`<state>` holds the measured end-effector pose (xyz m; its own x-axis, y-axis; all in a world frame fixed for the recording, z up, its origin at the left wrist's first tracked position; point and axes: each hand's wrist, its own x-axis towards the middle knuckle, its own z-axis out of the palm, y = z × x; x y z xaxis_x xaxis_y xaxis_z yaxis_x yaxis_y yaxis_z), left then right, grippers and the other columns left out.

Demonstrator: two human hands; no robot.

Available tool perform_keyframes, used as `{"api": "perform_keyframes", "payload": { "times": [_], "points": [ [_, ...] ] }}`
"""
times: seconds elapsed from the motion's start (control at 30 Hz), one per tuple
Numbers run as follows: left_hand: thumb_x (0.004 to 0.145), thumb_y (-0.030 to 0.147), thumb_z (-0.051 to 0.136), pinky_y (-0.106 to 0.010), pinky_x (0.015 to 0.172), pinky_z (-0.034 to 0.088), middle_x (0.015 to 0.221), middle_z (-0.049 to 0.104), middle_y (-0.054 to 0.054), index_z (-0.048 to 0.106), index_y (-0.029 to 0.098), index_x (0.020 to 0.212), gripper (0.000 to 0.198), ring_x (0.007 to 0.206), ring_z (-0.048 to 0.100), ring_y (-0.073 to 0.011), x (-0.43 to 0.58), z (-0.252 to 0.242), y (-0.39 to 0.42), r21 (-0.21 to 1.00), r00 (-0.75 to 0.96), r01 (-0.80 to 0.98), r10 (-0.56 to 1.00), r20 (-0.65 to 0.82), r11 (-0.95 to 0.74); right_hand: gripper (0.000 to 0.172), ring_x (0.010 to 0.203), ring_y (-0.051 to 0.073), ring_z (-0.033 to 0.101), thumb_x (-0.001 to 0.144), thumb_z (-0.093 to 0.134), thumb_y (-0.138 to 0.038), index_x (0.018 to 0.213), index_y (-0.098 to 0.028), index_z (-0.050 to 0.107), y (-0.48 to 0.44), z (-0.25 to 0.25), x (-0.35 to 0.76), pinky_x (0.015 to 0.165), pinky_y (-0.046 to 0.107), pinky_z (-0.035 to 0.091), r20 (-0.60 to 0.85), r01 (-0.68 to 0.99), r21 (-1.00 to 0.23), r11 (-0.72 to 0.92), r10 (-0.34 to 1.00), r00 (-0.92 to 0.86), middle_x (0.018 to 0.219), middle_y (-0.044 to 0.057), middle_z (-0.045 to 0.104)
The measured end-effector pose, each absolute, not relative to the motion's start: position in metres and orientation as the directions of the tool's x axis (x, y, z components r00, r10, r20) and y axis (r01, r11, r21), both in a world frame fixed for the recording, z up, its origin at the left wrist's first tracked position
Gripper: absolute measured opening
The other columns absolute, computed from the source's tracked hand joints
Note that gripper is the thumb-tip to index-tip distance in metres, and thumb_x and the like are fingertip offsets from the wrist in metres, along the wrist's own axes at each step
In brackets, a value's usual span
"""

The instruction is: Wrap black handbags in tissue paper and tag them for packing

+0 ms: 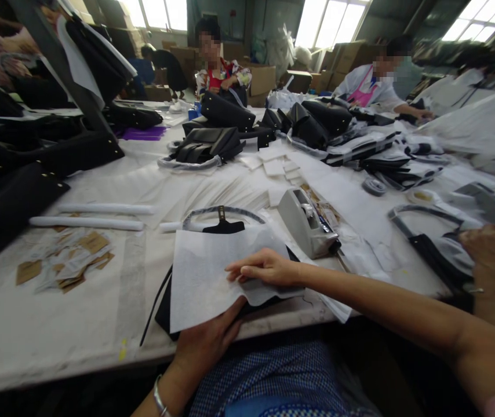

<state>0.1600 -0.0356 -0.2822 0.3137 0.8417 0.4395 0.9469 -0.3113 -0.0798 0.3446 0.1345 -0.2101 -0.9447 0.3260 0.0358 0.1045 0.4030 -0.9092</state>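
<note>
A thin white sheet [213,266] lies over a black handbag [164,313] at the table's front edge. The bag's wrapped handle [190,215] and a black tab with a gold-coloured fitting [224,225] show beyond the sheet. My right hand [269,267] rests on top of the sheet with its fingers stretched out. From below, my left hand [213,339] reaches to the bag's near side, and its fingertips are hidden under the sheet. I cannot tell whether they grip the bag.
A grey tape dispenser [306,223] stands right of the bag. Small paper packets [71,260] and white foam tubes [86,222] lie left. Black bags [206,145] are piled farther back. A co-worker's hand [493,249] works beside another bag at right.
</note>
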Motion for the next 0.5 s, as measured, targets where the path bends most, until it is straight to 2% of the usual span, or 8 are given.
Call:
{"api": "perform_keyframes", "payload": {
  "times": [0.03,0.1,0.13,0.2,0.27,0.3,0.4,0.5],
  "points": [
    [0.091,0.041,0.06,-0.049,0.098,0.049,0.128,0.067,-0.012,0.053,0.032,0.14,0.05,0.114,0.065,-0.0345,0.16,-0.283,-0.036,-0.091,0.316,0.947,0.844,0.434,-0.308,0.04,0.096,0.015,0.072,0.103,0.041,-0.029,0.137,-0.014,0.055,0.136,-0.209,0.341,0.088,0.028,0.058,0.016,0.127,-0.912,0.39,0.343,-0.939,0.124,0.012,0.068],
    [0.09,0.041,0.06,-0.05,0.096,0.05,0.123,0.07,-0.012,0.056,0.033,0.137,0.048,0.111,0.066,-0.0351,0.159,-0.284,-0.036,-0.09,0.309,0.95,0.853,0.421,-0.3,0.039,0.098,0.015,0.07,0.101,0.045,-0.022,0.138,-0.015,0.054,0.138,-0.207,0.335,0.089,0.029,0.057,0.042,0.139,-0.842,0.521,0.321,-0.946,0.14,0.014,0.056],
    [0.09,0.042,0.061,-0.048,0.094,0.051,0.12,0.071,-0.012,0.059,0.033,0.135,0.045,0.108,0.067,-0.0347,0.159,-0.284,-0.035,-0.086,0.312,0.949,0.853,0.418,-0.304,0.039,0.107,0.017,0.067,0.1,0.048,-0.021,0.138,-0.016,0.054,0.138,-0.205,0.332,0.095,0.031,0.054,0.064,0.137,-0.757,0.639,0.281,-0.957,0.148,0.015,0.048],
    [0.09,0.042,0.061,-0.043,0.086,0.055,0.116,0.073,-0.011,0.063,0.032,0.129,0.04,0.105,0.069,-0.0328,0.159,-0.283,-0.035,-0.079,0.319,0.946,0.853,0.412,-0.315,0.042,0.13,0.026,0.053,0.099,0.053,-0.027,0.14,-0.018,0.053,0.134,-0.2,0.33,0.11,0.041,0.043,0.064,0.133,-0.521,0.843,0.195,-0.979,0.156,0.014,0.038],
    [0.09,0.043,0.062,-0.039,0.08,0.056,0.114,0.073,-0.011,0.066,0.031,0.126,0.038,0.103,0.07,-0.0315,0.158,-0.282,-0.034,-0.084,0.33,0.942,0.85,0.41,-0.325,0.054,0.142,0.033,0.037,0.099,0.052,-0.043,0.146,-0.018,0.046,0.13,-0.196,0.33,0.116,0.052,0.031,0.015,0.147,-0.332,0.932,0.161,-0.987,0.155,0.015,0.039],
    [0.089,0.044,0.062,-0.038,0.08,0.056,0.113,0.074,-0.011,0.067,0.031,0.124,0.038,0.102,0.07,-0.031,0.158,-0.282,-0.034,-0.09,0.335,0.941,0.848,0.411,-0.328,0.06,0.143,0.035,0.034,0.098,0.05,-0.05,0.149,-0.018,0.042,0.127,-0.195,0.331,0.116,0.055,0.028,-0.016,0.151,-0.284,0.947,0.152,-0.988,0.155,0.016,0.039],
    [0.088,0.043,0.062,-0.04,0.086,0.055,0.113,0.074,-0.011,0.069,0.03,0.12,0.035,0.101,0.071,-0.0307,0.157,-0.284,-0.034,-0.113,0.344,0.938,0.833,0.434,-0.329,0.063,0.144,0.035,0.032,0.1,0.042,-0.055,0.153,-0.022,0.034,0.126,-0.195,0.335,0.115,0.056,0.028,-0.071,0.1,-0.25,0.963,0.084,-0.994,0.159,0.015,0.033],
    [0.087,0.043,0.063,-0.051,0.103,0.046,0.119,0.072,-0.01,0.069,0.032,0.119,0.035,0.107,0.068,-0.0339,0.158,-0.285,-0.034,-0.133,0.339,0.94,0.808,0.481,-0.314,0.062,0.147,0.032,0.028,0.1,0.044,-0.053,0.154,-0.025,0.032,0.133,-0.2,0.336,0.116,0.053,0.027,-0.035,-0.049,-0.25,0.967,-0.06,-0.998,0.16,0.012,0.03]
  ]
}}
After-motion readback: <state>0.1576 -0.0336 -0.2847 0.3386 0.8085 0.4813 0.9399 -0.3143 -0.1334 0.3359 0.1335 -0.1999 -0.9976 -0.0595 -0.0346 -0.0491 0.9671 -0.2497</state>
